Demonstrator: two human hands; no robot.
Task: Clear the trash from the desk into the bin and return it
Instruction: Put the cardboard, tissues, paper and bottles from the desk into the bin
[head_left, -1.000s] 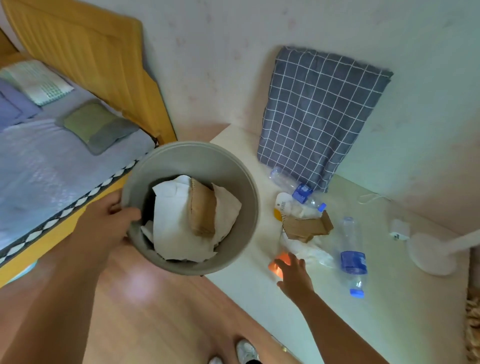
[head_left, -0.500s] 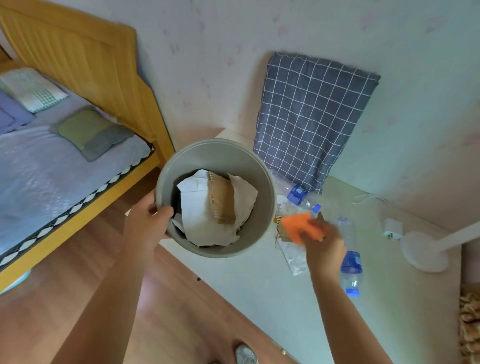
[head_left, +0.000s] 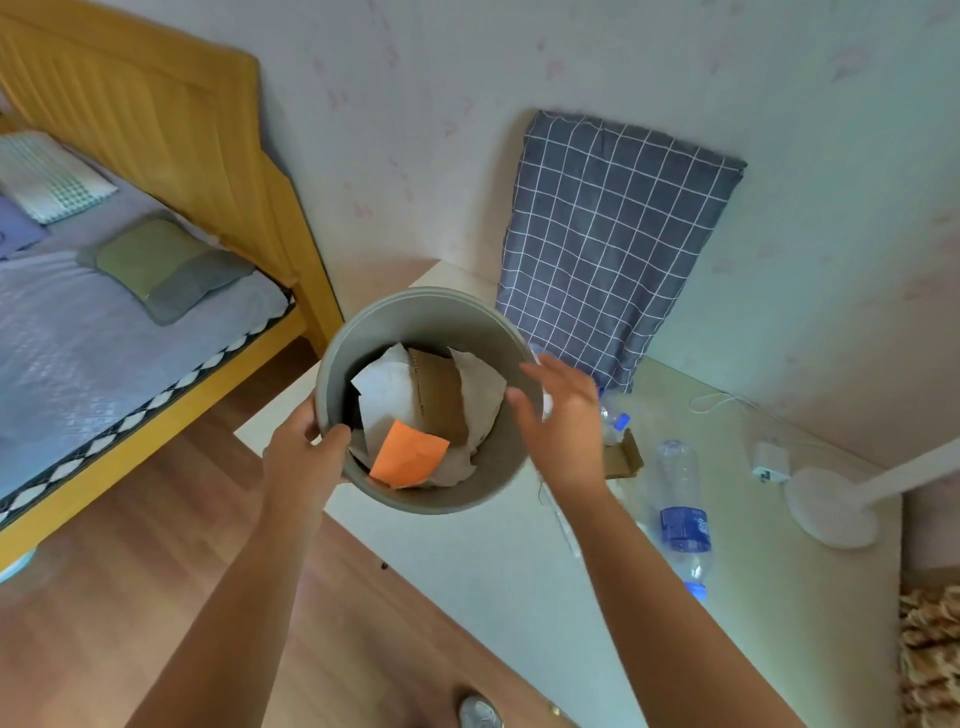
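Observation:
My left hand (head_left: 304, 452) grips the near-left rim of a round grey bin (head_left: 498, 467), held over the left corner of the pale desk (head_left: 509, 571). Inside the bin lie white paper (head_left: 387, 397), a brown cardboard piece (head_left: 441, 400) and an orange paper (head_left: 410, 454). My right hand (head_left: 563, 423) hovers over the bin's right rim, fingers spread and empty. On the desk to the right lie a brown cardboard scrap (head_left: 621, 460), a clear bottle with a blue label (head_left: 683, 512), and a second bottle (head_left: 615, 418) mostly hidden behind my hand.
A grey checked cushion (head_left: 613, 249) leans against the wall behind the desk. A white lamp base (head_left: 831, 506) and a white charger (head_left: 769, 460) with a cable sit at the desk's right. A yellow-framed bed (head_left: 156, 291) stands to the left, over wooden floor (head_left: 156, 545).
My right hand picked the orange paper up from the desk, carried it to the bin and let it go; it now lies inside. The bin moved right, over the desk corner.

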